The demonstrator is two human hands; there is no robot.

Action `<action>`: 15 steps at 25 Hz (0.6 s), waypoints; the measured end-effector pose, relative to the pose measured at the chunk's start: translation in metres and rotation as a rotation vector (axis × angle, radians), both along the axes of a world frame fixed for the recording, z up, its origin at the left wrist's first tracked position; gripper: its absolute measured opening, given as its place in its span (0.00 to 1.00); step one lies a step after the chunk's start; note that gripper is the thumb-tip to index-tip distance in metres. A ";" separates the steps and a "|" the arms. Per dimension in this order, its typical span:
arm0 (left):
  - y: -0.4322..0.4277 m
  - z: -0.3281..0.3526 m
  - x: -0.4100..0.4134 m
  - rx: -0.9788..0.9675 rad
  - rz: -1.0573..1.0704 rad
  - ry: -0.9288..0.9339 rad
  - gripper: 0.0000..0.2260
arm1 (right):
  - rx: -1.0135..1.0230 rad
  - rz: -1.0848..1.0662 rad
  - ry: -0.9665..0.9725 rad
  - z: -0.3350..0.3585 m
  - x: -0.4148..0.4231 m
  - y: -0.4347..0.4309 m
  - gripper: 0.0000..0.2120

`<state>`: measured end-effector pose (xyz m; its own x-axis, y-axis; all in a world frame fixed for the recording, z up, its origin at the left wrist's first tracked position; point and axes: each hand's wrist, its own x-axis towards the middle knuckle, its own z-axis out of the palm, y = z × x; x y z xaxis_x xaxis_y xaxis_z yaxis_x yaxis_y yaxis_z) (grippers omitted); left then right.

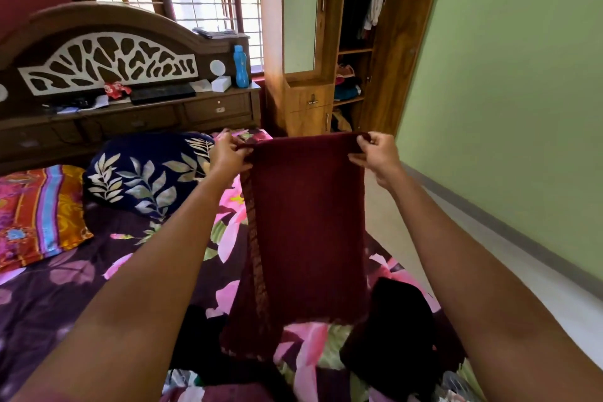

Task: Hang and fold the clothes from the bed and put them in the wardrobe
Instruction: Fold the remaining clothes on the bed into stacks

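Maroon woven cloth, one long rectangular piece with a patterned band down its left edge, hangs above the floral-print bedsheet. Two hands stretch its top edge: the left hand and the right hand each pinch a corner. Two crumpled dark pieces lie below (soft heaps): a black garment and a black heap. One open wooden wardrobe stands behind.
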<state>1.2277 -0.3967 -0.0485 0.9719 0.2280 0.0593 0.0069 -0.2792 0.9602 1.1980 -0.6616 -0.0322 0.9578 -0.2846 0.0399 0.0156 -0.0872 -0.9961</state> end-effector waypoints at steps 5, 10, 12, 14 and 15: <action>-0.007 0.001 0.008 -0.004 -0.039 -0.353 0.16 | 0.060 0.015 -0.270 -0.010 0.011 -0.014 0.11; 0.005 -0.080 -0.008 0.139 -0.112 -0.275 0.10 | -0.227 -0.031 -0.163 -0.103 -0.004 -0.031 0.07; 0.011 -0.135 -0.027 0.374 -0.145 -0.206 0.09 | -0.411 -0.018 -0.052 -0.156 -0.025 -0.033 0.09; 0.015 -0.197 -0.051 0.551 -0.206 -0.118 0.12 | -0.568 0.047 0.076 -0.209 -0.049 -0.029 0.11; 0.016 -0.228 -0.063 0.599 -0.237 -0.049 0.14 | -0.608 0.084 0.142 -0.236 -0.061 -0.025 0.12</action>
